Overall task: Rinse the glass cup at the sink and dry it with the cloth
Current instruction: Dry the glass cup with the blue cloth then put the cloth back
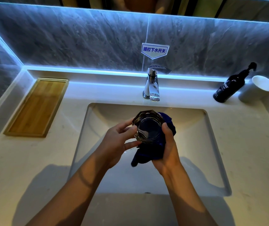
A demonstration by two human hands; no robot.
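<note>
Glass cup (pixel 148 127) sits at frame centre, held above the sink (pixel 212 144) basin, mouth tilted up toward the camera — its long axis runs from the viewer away and down. Left hand (pixel 119 141) clasps the cup's left wall, fingertips on the facets. Right hand (pixel 168 150) presses the dark blue cloth (pixel 148 154) against the right wall and underside. Faucet (pixel 152 84), upper centre, shows no stream. Drying appears under way — the cloth lies outside the cup, so the inside likely remains.
</note>
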